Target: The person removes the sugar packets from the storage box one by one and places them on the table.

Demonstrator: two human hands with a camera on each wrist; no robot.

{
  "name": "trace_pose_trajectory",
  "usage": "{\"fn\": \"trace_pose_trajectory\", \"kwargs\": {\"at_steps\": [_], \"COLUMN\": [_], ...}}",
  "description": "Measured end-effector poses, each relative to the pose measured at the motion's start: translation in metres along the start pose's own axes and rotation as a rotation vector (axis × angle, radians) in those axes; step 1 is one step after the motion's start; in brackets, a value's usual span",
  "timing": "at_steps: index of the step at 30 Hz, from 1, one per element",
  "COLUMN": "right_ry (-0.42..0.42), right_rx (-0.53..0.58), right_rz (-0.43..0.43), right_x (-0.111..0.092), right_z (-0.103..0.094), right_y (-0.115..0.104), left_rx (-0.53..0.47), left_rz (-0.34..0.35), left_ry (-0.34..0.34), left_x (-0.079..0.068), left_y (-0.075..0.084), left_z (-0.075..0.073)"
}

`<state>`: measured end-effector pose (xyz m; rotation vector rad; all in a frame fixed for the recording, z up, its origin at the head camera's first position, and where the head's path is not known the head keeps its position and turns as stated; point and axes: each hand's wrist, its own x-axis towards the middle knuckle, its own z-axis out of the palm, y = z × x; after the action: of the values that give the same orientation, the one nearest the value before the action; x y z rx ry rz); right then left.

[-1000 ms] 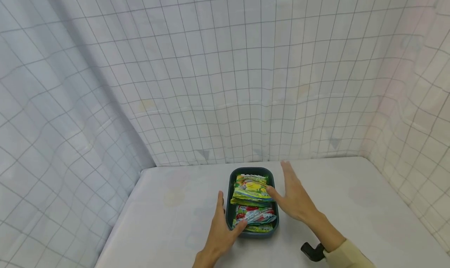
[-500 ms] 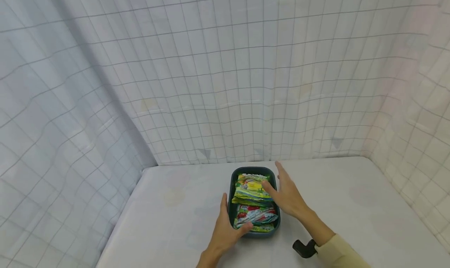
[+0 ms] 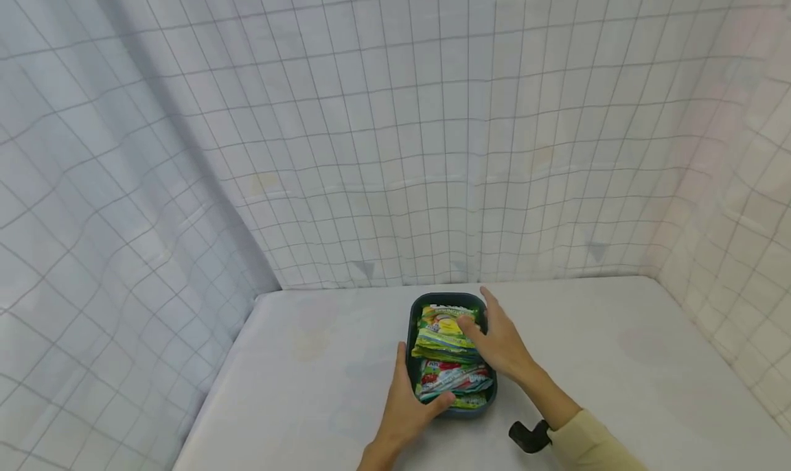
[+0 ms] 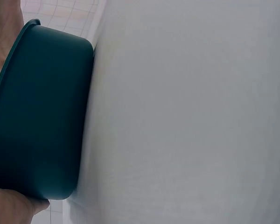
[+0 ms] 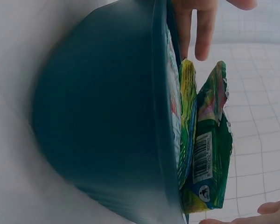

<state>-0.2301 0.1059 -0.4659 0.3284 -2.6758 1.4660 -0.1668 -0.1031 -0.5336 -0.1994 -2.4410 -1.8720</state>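
Observation:
A dark teal tub [image 3: 415, 320] stands on the white table, filled with small snack packets. Yellow-green packets [image 3: 441, 337] lie at its far end, red and white ones [image 3: 454, 378] nearer. My left hand [image 3: 402, 412] is by the tub's near left side, fingers extended along the wall and thumb over the front corner. At the right rim is my right hand [image 3: 502, 344], fingers extended and thumb above the yellow-green packets; whether it touches them I cannot tell. In the right wrist view a green packet [image 5: 214, 158] with a barcode sticks up above the rim.
White cloth covers the table [image 3: 309, 382]. A white curtain [image 3: 383, 148] with a dark grid pattern hangs behind the table and along both sides. Beside the right cuff a black angled piece [image 3: 529, 437] shows.
My right hand has moved left, closer over the tub's right rim. The left hand has shifted slightly right, and the head view has turned a little. The tub and packets look unchanged.

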Motion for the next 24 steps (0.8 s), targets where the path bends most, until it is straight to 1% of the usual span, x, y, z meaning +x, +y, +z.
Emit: {"fn": "trace_pose_trajectory", "kwargs": {"at_steps": [7, 13, 16, 20, 24], "right_ry": [-0.021, -0.043, -0.041, -0.03, -0.018], "right_rx": [0.012, -0.007, -0.015, -0.036, -0.043], "right_rz": [0.042, 0.069, 0.09, 0.095, 0.107], "right_x": [0.005, 0.007, 0.008, 0.011, 0.014], "right_z": [0.005, 0.008, 0.01, 0.015, 0.018], "right_y": [-0.002, -0.002, -0.002, -0.001, -0.001], "left_rx": [0.041, 0.059, 0.076, 0.109, 0.121], "left_rz": [0.001, 0.015, 0.023, 0.02, 0.024], "left_ry": [0.014, 0.021, 0.021, 0.026, 0.019], "left_x": [-0.001, -0.004, -0.005, -0.006, -0.009], "left_y": [0.001, 0.002, 0.002, 0.003, 0.006], "left_z": [0.001, 0.003, 0.004, 0.006, 0.009]}}
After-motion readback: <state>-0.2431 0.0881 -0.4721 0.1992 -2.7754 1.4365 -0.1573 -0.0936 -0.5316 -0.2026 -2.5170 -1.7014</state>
